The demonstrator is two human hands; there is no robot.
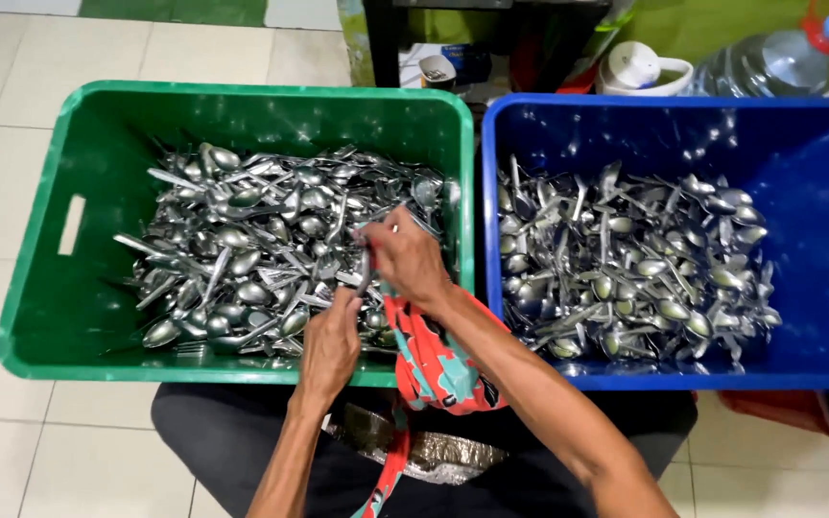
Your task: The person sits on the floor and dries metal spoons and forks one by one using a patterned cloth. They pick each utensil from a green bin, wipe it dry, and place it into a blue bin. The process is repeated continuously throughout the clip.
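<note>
Both hands work over the green crate (40, 288): the right hand (405, 257) grasps a spoon (365, 269) with an orange cloth (434, 360), and the left hand (330, 341) pinches its lower end. The spoon could slip back among the unwiped ones (the blue crate (817, 240) sits just beside).

Two bare forearms enter from the lower edge, lean and sinewy, with no sleeves, watch or rings visible. The left hand (330, 347) and right hand (407, 259) are ungloved, knuckles and tendons prominent. Below the green crate (40, 288), the lap is covered by dark, nearly black clothing. A red cloth (438, 369) with teal and white patches drapes over the lap beside the right forearm, its narrow tail trailing down. Beneath it lies a crinkled silvery-grey fabric band (424, 451).
</note>
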